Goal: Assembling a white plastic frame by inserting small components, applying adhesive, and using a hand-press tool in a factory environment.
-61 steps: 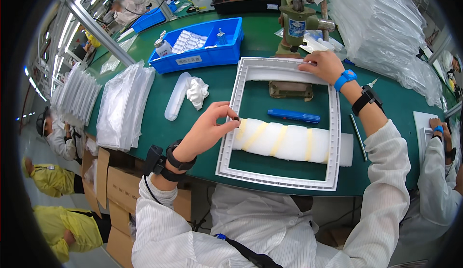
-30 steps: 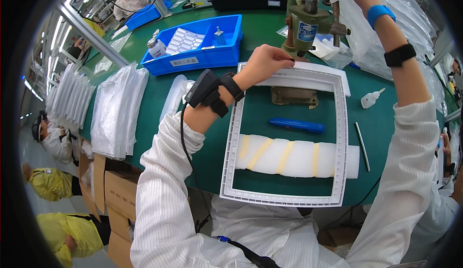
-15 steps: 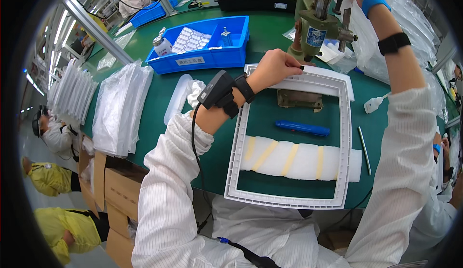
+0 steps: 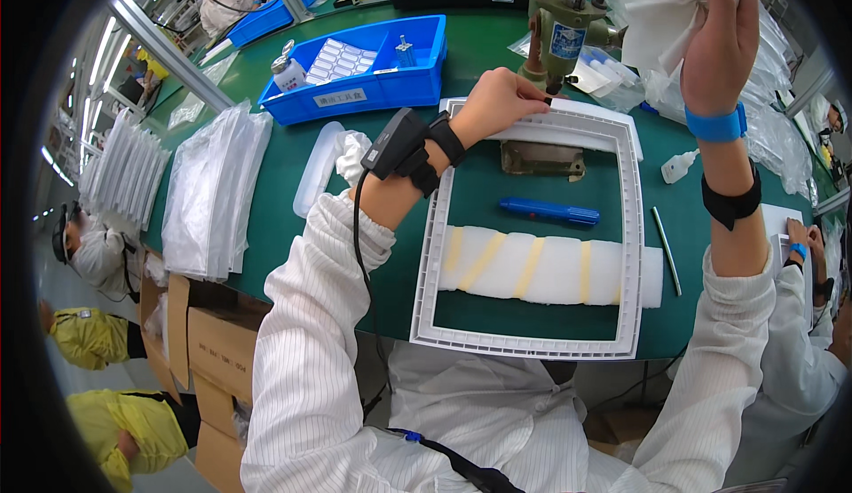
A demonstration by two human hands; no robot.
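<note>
A white rectangular plastic frame [image 4: 632,253] lies on the green bench, its far side beneath the green bench press [image 4: 568,23]. My left hand [image 4: 501,102] rests at that far side, thumb and fingers pinched on a small black piece [image 4: 548,100] under the press. Raised at the far right, my right hand [image 4: 723,49] is closed on a bunched white cloth [image 4: 661,36]; whether the cloth wraps a lever is hidden. Inside the frame's opening are a metal block [image 4: 543,161], a blue marker pen [image 4: 550,211] and a white foam pad [image 4: 559,268] with yellow strips.
A blue tool bin [image 4: 355,94] stands at back left, beside stacked white plastic bags [image 4: 209,191]. A small white bottle [image 4: 679,166] and a thin metal rod [image 4: 666,252] lie right of the frame. Cardboard boxes [image 4: 222,338] sit at lower left. Co-workers are around the bench.
My right hand has come down and toward me from the top edge, bringing the white cloth into view. My left hand stays pinched at the frame's far side. The whole view has shifted slightly.
</note>
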